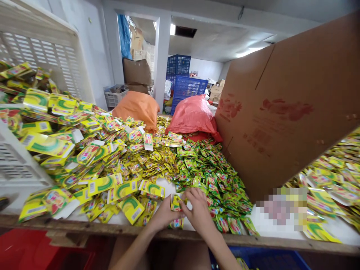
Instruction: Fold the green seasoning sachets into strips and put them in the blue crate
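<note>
My left hand [164, 214] is closed around a small yellow-and-green cardboard box [176, 204] near the front edge of the table. My right hand [197, 210] is curled over the same box, thumb against it; a white patch shows between the fingers. Whether those fingers also hold a sachet is hidden. Just below the hands lies another sachet [177, 224]. Flattened yellow boxes [131, 208] with white flaps are heaped to the left. Yellow sachets [140, 165] lie behind, and a pile of green sachets [222, 187] spreads right of my hands.
A tipped white crate [56, 56] spills boxes at left. An orange sack [137, 107] and a red sack [194, 114] stand behind the piles. A large cardboard sheet [275, 93] rises at right, with more boxes [332, 187] beyond it. Blue crates [189, 88] stack farther back.
</note>
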Tool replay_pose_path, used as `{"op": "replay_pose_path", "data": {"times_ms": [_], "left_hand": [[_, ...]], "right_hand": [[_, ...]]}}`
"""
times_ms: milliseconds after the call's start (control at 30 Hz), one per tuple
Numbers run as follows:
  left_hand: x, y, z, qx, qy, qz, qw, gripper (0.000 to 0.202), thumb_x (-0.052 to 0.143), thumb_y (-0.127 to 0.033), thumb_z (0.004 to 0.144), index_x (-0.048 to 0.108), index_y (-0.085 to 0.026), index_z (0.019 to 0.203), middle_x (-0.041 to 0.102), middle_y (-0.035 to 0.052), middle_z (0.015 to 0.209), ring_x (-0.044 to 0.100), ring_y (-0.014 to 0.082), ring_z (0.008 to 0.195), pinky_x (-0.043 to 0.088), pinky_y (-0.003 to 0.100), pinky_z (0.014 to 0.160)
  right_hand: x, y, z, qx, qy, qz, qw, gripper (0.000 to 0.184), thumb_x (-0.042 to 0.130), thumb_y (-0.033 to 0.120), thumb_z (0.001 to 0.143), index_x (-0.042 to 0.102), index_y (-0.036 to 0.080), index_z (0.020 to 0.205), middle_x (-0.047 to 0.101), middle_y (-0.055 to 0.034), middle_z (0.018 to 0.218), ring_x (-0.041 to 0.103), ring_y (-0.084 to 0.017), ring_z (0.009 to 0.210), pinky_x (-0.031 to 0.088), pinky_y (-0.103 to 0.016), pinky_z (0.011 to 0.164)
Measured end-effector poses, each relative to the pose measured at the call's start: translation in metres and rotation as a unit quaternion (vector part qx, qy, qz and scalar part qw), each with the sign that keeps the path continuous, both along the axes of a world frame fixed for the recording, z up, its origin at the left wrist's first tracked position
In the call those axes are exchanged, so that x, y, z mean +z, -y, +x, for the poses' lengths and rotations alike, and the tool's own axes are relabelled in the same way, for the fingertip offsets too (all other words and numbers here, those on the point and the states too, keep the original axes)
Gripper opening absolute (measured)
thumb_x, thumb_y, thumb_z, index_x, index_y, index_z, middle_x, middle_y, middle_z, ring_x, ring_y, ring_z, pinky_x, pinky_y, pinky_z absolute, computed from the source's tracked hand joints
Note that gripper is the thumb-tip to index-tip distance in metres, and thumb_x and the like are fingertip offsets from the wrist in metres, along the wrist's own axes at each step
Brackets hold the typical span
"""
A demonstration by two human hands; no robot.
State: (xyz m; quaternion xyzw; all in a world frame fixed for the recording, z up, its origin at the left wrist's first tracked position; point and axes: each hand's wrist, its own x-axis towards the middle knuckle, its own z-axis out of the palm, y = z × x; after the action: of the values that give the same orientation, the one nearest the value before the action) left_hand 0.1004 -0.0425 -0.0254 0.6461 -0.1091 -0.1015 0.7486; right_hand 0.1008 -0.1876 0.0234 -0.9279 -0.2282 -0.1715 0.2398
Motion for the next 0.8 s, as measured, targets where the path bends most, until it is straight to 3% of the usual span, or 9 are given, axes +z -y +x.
{"op": "replay_pose_path", "data": {"times_ms": [200, 433, 500, 600, 700, 800], "left_hand": [[0.003, 0.000, -0.002, 0.015, 0.000, 0.019, 1.000, 0.053, 0.073, -0.020, 0.058, 0.052, -0.013, 0.106, 0.058, 0.0044, 0.100, 0.051, 0.0189, 0.094, 0.043, 0.026, 0.081], [0.004, 0.002, -0.005, 0.011, 0.017, 0.000, 1.000, 0.055, 0.072, -0.023, 0.061, 0.043, -0.014, 0.108, 0.056, 0.0084, 0.105, 0.051, 0.0204, 0.099, 0.041, 0.026, 0.085], [0.001, 0.001, -0.009, 0.032, 0.017, -0.020, 0.999, 0.061, 0.067, -0.026, 0.067, 0.033, -0.018, 0.117, 0.055, 0.0081, 0.107, 0.053, 0.0186, 0.098, 0.041, 0.027, 0.087], [-0.005, -0.001, -0.012, 0.095, 0.012, -0.034, 0.995, 0.057, 0.059, -0.029, 0.075, 0.023, -0.024, 0.119, 0.054, 0.0056, 0.107, 0.055, 0.0150, 0.092, 0.042, 0.027, 0.084], [-0.013, -0.004, -0.011, 0.100, 0.029, 0.007, 0.995, 0.032, 0.058, -0.032, 0.076, 0.040, -0.020, 0.100, 0.054, 0.0013, 0.088, 0.054, 0.0134, 0.079, 0.042, 0.022, 0.072], [-0.015, -0.009, -0.007, 0.064, 0.026, 0.051, 0.996, 0.024, 0.058, -0.037, 0.075, 0.050, -0.014, 0.080, 0.050, -0.0012, 0.069, 0.048, 0.0113, 0.066, 0.038, 0.019, 0.061]], "right_hand": [[0.007, 0.000, 0.004, 0.052, -0.029, 0.038, 0.997, 0.005, 0.059, 0.026, 0.078, 0.060, 0.024, 0.083, 0.055, -0.0046, 0.101, 0.047, -0.023, 0.097, 0.036, -0.036, 0.080], [-0.001, -0.006, -0.004, 0.070, -0.072, 0.002, 0.995, 0.016, 0.057, 0.031, 0.080, 0.065, 0.024, 0.068, 0.058, -0.0067, 0.102, 0.047, -0.027, 0.097, 0.034, -0.047, 0.086], [-0.008, -0.002, -0.004, 0.078, -0.091, 0.063, 0.991, 0.012, 0.058, 0.033, 0.080, 0.065, 0.024, 0.077, 0.058, -0.0073, 0.101, 0.049, -0.026, 0.097, 0.037, -0.044, 0.085], [-0.027, 0.006, -0.005, 0.060, -0.142, 0.227, 0.962, 0.016, 0.053, 0.031, 0.083, 0.057, 0.021, 0.094, 0.059, -0.0062, 0.091, 0.055, -0.020, 0.086, 0.045, -0.034, 0.077], [-0.049, 0.009, -0.009, 0.036, -0.175, 0.363, 0.914, 0.022, 0.054, 0.032, 0.082, 0.050, 0.019, 0.099, 0.059, -0.0061, 0.090, 0.058, -0.019, 0.080, 0.049, -0.032, 0.074], [-0.060, 0.006, -0.011, 0.032, -0.183, 0.384, 0.905, 0.021, 0.054, 0.032, 0.082, 0.052, 0.018, 0.097, 0.060, -0.0058, 0.087, 0.058, -0.019, 0.080, 0.048, -0.032, 0.075]]}}
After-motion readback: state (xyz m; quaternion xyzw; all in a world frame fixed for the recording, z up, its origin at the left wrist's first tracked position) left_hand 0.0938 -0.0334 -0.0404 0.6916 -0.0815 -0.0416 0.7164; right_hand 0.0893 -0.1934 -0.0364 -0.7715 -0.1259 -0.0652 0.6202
